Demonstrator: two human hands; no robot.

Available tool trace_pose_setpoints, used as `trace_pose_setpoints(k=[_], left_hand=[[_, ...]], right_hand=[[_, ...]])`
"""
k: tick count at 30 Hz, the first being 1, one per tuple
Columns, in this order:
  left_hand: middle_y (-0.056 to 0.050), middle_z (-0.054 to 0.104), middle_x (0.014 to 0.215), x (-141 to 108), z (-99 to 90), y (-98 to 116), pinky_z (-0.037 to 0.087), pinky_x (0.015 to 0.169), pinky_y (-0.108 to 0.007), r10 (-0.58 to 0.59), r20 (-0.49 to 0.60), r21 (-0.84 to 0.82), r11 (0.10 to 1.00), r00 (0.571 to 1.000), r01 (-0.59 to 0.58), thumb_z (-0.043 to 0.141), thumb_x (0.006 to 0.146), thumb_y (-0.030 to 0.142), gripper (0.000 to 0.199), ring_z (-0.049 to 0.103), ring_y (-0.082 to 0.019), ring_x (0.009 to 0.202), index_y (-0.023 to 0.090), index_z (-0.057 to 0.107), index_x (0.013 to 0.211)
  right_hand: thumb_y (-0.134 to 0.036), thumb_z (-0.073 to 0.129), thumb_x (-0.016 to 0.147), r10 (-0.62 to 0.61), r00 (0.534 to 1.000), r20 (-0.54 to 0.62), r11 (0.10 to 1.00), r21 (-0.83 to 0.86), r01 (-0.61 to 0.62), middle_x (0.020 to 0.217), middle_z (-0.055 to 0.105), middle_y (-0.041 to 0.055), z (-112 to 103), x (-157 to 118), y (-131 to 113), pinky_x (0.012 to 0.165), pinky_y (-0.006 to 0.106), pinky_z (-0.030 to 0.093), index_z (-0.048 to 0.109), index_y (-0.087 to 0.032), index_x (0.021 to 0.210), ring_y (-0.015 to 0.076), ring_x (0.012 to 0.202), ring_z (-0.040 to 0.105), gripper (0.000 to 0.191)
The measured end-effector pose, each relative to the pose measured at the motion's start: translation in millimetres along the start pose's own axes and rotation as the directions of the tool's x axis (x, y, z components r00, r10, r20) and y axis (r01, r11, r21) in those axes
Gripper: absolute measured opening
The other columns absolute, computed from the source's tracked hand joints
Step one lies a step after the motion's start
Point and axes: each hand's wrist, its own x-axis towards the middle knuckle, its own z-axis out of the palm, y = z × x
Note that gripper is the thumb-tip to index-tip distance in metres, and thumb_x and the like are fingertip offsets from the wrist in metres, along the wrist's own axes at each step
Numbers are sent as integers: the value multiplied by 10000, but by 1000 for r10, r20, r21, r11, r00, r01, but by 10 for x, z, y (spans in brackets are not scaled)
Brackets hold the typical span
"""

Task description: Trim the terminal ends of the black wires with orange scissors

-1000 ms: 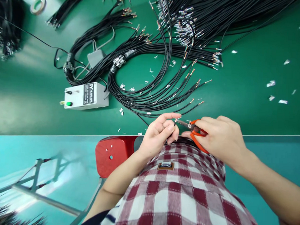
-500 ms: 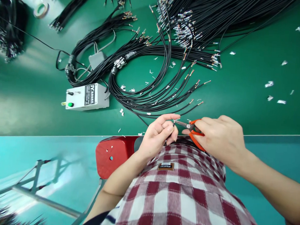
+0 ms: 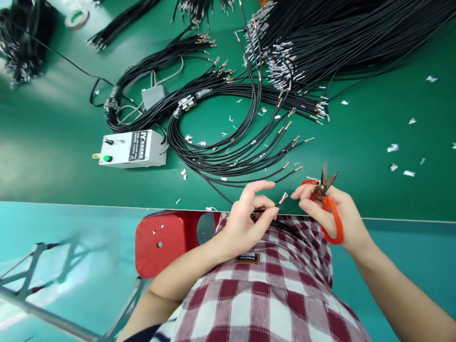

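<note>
Between thumb and fingers, my left hand (image 3: pixel 251 215) pinches a black cable near its end, over the front edge of the table. Thin coloured wires (image 3: pixel 283 198) stick out of the cable's tip, pointing up and right. My right hand (image 3: pixel 341 211) is closed around orange-handled scissors (image 3: pixel 333 221), whose blades stand partly apart and point away from me. Thumb and fingertips of that hand come close to the wires without visibly touching them. Just beyond my hands lies a looped bundle of black cables (image 3: pixel 213 163), its stripped ends fanned toward the right.
A white control box (image 3: pixel 134 149) with a green button sits left on the green table (image 3: pixel 61 174). Large black cable piles (image 3: pixel 332 34) cover the back. White scraps (image 3: pixel 392 148) are scattered about. A tape roll (image 3: pixel 76 19) lies back left; a red stool (image 3: pixel 160 246) stands below the edge.
The scissors have left the cable end and swung upright in my right hand, their blades now away from it. My left hand has moved slightly right and down, and the coloured wires now show.
</note>
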Motion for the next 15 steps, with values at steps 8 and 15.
trace_pose_setpoints(k=[8,15], left_hand=[[-36,686,903,319,59,-332,535,825,-327,249,105,439,857,963,-269,520,971,229,326,675,-168,850,210,427,1283],[-205,384,1524,764,-939,-265,316,1132,-537,95,57,847,522,994,-99,665,853,500,728,361,-347,1427,216,358,1449]], right_hand=[[-309,740,812,-154,963,-221,985,38,166,862,706,38,95,214,145,807,353,523,494,-227,746,189,809,672,268],[-365,784,749,-111,837,-536,984,61,169,961,702,53,-470,437,541,936,434,494,545,-222,785,228,953,672,281]])
